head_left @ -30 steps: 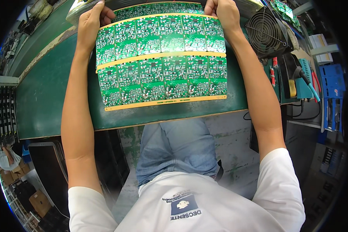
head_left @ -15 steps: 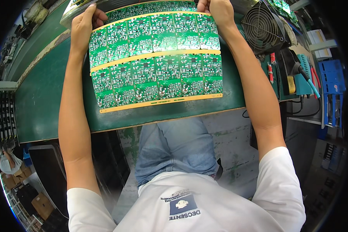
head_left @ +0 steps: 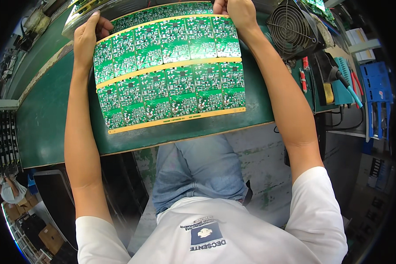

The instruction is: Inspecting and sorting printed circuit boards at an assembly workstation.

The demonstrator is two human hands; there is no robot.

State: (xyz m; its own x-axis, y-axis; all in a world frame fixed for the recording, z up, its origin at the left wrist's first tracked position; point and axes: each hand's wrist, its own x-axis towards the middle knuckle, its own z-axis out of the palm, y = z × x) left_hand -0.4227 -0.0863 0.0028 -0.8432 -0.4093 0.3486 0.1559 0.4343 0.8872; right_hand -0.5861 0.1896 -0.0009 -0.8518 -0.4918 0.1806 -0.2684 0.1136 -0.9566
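A large green circuit board panel (head_left: 169, 72) with yellow strips across its middle and along its near edge is held flat above the green workbench (head_left: 44, 123). My left hand (head_left: 87, 37) grips the panel's far left corner. My right hand (head_left: 234, 12) grips its far right corner. The panel is made of many small identical boards in rows. Both forearms reach straight out over the bench.
A black fan (head_left: 291, 27) stands at the right of the panel. Beside it lie red-handled tools (head_left: 304, 75), a teal soldering station (head_left: 343, 83) and a blue rack (head_left: 376, 99). A rack of dark parts (head_left: 2, 141) sits at the far left. Cardboard boxes (head_left: 48, 235) are on the floor.
The panel and both hands have shifted slightly to the left and toward me, and the panel's far edge has risen.
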